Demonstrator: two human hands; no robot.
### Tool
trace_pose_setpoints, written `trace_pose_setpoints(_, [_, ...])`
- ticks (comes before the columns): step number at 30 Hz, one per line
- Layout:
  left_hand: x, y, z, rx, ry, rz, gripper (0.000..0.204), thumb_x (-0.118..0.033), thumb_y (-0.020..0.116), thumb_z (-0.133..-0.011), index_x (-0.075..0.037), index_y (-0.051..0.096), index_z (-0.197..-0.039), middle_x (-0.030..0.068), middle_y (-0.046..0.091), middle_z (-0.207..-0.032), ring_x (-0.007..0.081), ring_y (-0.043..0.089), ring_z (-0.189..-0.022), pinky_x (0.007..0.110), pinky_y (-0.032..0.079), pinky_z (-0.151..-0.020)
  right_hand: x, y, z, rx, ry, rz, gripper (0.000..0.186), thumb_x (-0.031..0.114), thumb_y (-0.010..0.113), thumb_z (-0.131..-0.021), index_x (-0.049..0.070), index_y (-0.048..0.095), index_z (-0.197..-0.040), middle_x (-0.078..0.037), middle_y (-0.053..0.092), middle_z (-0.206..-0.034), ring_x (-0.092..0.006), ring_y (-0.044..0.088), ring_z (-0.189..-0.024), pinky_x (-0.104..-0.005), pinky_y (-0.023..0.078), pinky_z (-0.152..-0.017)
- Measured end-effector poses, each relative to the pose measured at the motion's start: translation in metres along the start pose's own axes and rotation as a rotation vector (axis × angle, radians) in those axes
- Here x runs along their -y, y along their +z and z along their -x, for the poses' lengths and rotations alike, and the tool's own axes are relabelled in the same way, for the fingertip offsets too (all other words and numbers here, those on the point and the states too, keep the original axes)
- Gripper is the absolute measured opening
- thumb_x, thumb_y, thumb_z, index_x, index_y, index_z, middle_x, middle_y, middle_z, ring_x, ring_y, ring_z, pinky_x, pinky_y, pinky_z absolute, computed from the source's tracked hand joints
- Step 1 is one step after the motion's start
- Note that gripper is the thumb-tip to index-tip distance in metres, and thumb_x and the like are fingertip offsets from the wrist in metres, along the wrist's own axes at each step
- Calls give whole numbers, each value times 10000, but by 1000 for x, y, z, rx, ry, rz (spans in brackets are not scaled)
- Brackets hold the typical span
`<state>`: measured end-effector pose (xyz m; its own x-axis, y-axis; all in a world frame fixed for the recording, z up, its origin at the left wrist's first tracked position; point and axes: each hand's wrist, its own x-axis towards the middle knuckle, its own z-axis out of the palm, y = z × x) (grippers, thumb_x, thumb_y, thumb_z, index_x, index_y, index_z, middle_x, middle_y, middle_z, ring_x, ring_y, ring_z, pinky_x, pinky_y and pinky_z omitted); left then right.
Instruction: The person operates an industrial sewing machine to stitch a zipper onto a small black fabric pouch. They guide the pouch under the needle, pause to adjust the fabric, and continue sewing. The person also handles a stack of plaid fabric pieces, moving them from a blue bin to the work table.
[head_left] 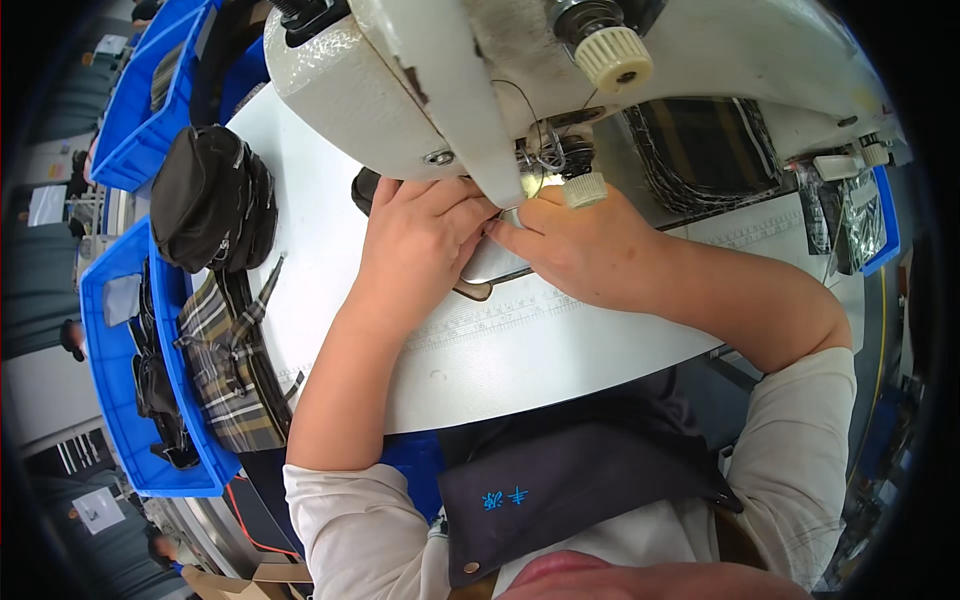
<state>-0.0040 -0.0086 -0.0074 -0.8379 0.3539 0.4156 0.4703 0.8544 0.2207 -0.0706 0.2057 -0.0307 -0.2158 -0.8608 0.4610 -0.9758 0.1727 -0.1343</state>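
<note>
Both hands meet under the head of a white sewing machine [390, 90], close to its lit needle area. My left hand [420, 240] has its fingers bent and pressed together on a dark fabric piece [364, 190], which shows beyond its knuckles. From the other side, my right hand [590, 250] pinches close to my left fingertips, where a small dark edge of the fabric shows. The hands and the machine head hide most of the piece. A tan-and-dark rounded tab [473, 290] sticks out below, between the hands.
Dark caps or pouches [205, 200] are stacked on the white table [470, 370] at left, above plaid fabric pieces [230, 365]. Blue bins [105, 300] line the left side. Behind my right hand lie stacked dark plaid panels [705, 155]; plastic-bagged parts [845, 215] are at far right.
</note>
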Motion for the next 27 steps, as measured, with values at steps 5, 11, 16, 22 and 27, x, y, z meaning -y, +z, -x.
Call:
trace_pose_setpoints(5, [0, 6, 2, -33, 2, 9, 285, -15, 787, -755, -73, 784, -1034, 51, 720, -979, 277, 672, -923, 402, 538, -756, 1, 1, -1, -19, 5, -6, 177, 82, 700, -777, 32, 678, -946, -81, 643, -747, -256, 670, -646, -393, 515, -599])
trace_pose_setpoints(11, [0, 1, 2, -9, 10, -21, 306, -17, 774, -761, -83, 790, -1059, 32, 723, -1026, 271, 676, -935, 388, 549, -737, 0, 2, -1, -6, 8, -34, 163, 79, 704, -773, 38, 670, -927, -81, 650, -750, -255, 676, -649, -391, 516, -604])
trace_pose_setpoints(16, [-4, 1, 3, 6, 0, -29, 319, -6, 752, -775, -82, 789, -1083, 1, 733, -1066, 266, 675, -954, 379, 572, -756, 1, 0, 0, 29, 26, -40, 147, 78, 702, -775, 45, 667, -913, -72, 648, -752, -253, 682, -669, -394, 516, -618])
trace_pose_setpoints(22, [-12, 0, 5, 52, -95, -33, 340, -20, 745, -781, -95, 780, -1111, -4, 717, -1078, 248, 661, -1007, 357, 582, -774, 1, -3, -1, -9, 25, -40, 145, 87, 705, -772, 53, 669, -908, -60, 637, -750, -249, 676, -671, -390, 515, -621])
trace_pose_setpoints(27, [-19, 4, 4, 40, -139, -52, 359, 15, 727, -797, -86, 762, -1139, 18, 703, -1096, 281, 661, -1005, 382, 584, -769, -1, -5, -1, 1, 31, 10, 135, 93, 701, -777, 62, 672, -905, -53, 648, -778, -242, 676, -686, -378, 518, -645])
